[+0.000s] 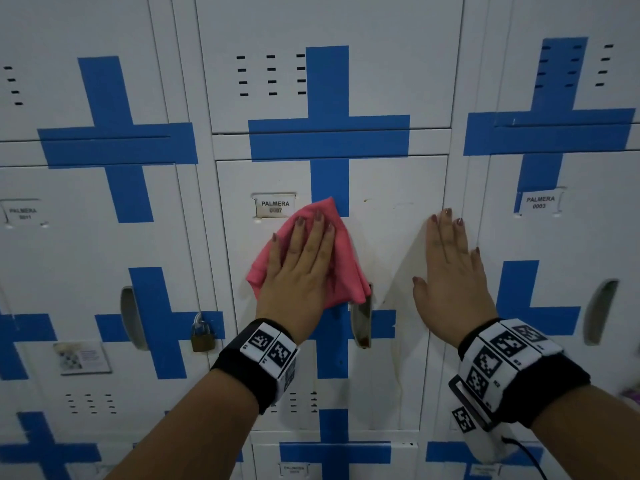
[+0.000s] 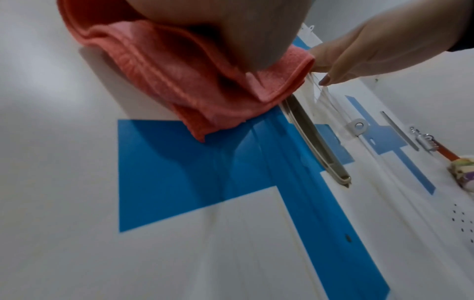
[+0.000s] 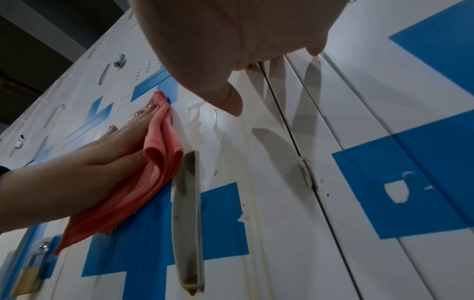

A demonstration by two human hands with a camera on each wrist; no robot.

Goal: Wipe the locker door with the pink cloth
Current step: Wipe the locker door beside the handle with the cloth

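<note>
The white locker door (image 1: 398, 237) with blue cross stripes fills the middle of the head view, labelled PALMERA 0007. My left hand (image 1: 304, 251) lies flat with straight fingers on the folded pink cloth (image 1: 341, 258), pressing it against the door just below the label and left of the recessed handle (image 1: 362, 320). The pink cloth (image 2: 179, 81) bunches under my palm in the left wrist view, and the pink cloth (image 3: 156, 162) shows beside the handle (image 3: 188, 219) in the right wrist view. My right hand (image 1: 450, 258) rests flat and empty on the door's right edge.
Neighbouring lockers stand on both sides. A brass padlock (image 1: 202, 336) hangs on the left locker's hasp. Wet streaks (image 3: 205, 113) shine on the door above the handle. A patterned object (image 2: 461, 174) hangs from a locker further right.
</note>
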